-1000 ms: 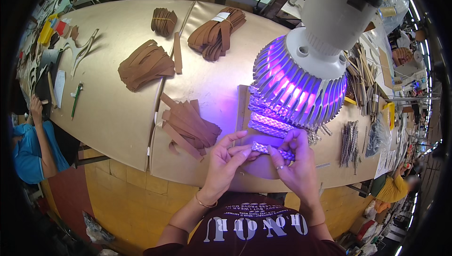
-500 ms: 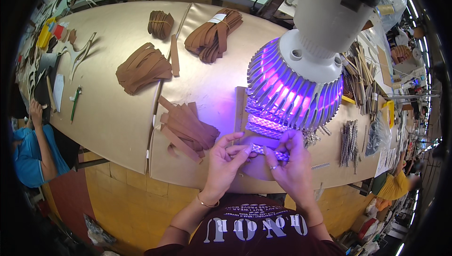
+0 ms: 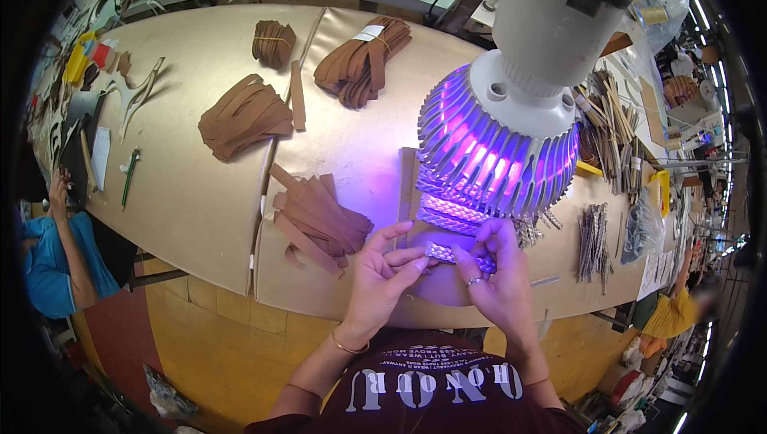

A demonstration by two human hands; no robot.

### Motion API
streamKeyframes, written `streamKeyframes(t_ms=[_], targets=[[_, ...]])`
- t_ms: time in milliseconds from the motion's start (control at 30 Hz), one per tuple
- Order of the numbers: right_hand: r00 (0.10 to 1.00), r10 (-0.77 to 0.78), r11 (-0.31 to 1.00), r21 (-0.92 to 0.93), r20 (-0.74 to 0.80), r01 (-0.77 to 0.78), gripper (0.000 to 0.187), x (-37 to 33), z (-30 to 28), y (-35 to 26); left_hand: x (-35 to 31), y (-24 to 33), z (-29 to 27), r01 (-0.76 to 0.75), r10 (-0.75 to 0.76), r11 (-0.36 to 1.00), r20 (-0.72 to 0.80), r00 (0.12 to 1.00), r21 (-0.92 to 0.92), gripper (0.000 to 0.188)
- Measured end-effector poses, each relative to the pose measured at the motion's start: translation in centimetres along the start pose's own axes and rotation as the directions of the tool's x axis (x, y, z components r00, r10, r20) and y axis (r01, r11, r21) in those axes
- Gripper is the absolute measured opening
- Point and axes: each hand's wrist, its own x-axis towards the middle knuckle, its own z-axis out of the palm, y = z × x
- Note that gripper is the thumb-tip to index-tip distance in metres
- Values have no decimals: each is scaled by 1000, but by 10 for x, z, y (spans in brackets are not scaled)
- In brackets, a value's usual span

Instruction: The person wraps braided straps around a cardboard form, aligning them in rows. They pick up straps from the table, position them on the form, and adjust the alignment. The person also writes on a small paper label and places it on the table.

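Note:
Under the glowing lamp, a short braided strip spans the gap between my hands, lit purple. My right hand, with a ring on one finger, pinches it between thumb and fingers near its right part. At its left end are the thumb and fingertips of my left hand, closed together; the index finger is raised. Just beyond, more braided strips lie side by side beneath the lamp, partly hidden by it. A flat bar stands along their left ends.
Brown strips lie in a loose pile left of my hands, with tied bundles farther back. Right of the lamp are loose braided pieces and thin sticks. One person in blue works at far left, another in yellow at right.
My left thumb has drawn back slightly, so more of the braid's left end shows. The right thumb has shifted a little along the braid. The view has moved slightly.

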Motion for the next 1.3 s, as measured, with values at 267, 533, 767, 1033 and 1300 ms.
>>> streamKeyframes(t_ms=[267,533,767,1033,1300], targets=[[993,91,924,366,71,-110,22,0,-2,8,0,-3,4,-34,37,997,-36,999,73,51],[999,32,902,431,-8,-25,26,-7,4,14,1,-1,3,-6,9,998,-46,999,56,50],[995,-77,984,158,-64,86,27,-12,7,16,0,2,7,3,0,999,-57,998,44,50],[996,-49,982,178,-69,61,26,-11,8,15,0,3,8,2,1,999,-63,998,46,49],[999,2,983,186,-37,5,29,-11,7,6,-2,2,8,7,-6,1000,-60,998,29,48]])
